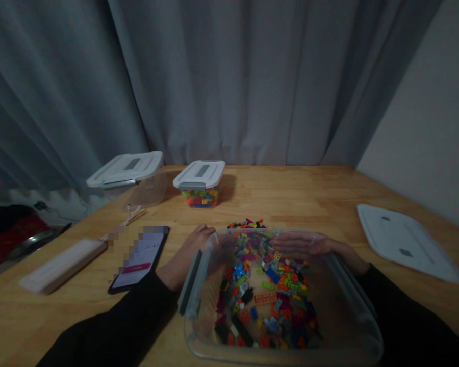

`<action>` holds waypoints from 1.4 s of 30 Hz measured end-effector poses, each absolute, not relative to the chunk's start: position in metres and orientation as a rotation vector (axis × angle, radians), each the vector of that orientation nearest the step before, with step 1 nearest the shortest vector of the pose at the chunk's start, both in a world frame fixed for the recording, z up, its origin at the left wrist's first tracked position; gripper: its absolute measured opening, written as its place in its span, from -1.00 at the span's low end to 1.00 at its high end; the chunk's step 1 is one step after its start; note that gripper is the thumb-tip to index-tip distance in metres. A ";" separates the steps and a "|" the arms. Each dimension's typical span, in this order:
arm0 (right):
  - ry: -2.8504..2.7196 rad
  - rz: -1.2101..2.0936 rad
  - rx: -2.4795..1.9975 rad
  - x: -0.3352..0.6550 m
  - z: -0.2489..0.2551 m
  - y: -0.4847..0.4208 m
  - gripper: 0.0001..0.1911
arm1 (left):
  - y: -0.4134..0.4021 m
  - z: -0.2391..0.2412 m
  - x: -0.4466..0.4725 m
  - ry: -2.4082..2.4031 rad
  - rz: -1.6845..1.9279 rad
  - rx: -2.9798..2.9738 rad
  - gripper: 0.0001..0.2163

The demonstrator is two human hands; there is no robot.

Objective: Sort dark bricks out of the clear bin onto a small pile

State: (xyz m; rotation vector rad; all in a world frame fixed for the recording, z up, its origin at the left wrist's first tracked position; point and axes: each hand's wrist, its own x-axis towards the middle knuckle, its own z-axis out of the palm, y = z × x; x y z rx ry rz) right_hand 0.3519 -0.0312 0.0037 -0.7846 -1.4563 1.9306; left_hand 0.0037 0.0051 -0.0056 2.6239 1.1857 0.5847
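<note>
A clear plastic storage bin (348, 326) stands in front of me, with many small coloured building bricks (265, 298) on its floor. A low heap of loose bricks (248, 223) shows just past the bin's far rim. My right hand (306, 244) is behind the far right part of the bin, its fingers stretched out flat toward the heap and seen through the plastic. On the other side of the heap, my left hand (201, 239) is by the far left corner, fingers extended and partly blurred by the bin wall. Neither hand visibly grips anything.
A small lidded box of bricks (201, 196) stands further back. Left of it is a larger clear box (149, 191) under a white lid. A phone (139, 262) and a white power strip (65, 265) lie at left. A white lid (405, 239) rests at right.
</note>
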 end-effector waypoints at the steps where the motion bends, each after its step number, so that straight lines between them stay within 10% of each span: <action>1: -1.441 1.924 -0.790 0.351 0.004 -0.031 -0.41 | 0.004 -0.003 0.002 1.187 0.572 2.638 -0.85; 16: -1.372 1.952 -0.757 0.352 -0.001 -0.030 -0.45 | -0.007 0.027 0.008 1.274 1.142 1.616 -0.70; 42: -1.481 2.024 -0.579 0.360 -0.012 -0.018 -0.44 | -0.013 0.024 0.006 0.879 1.128 1.580 -0.92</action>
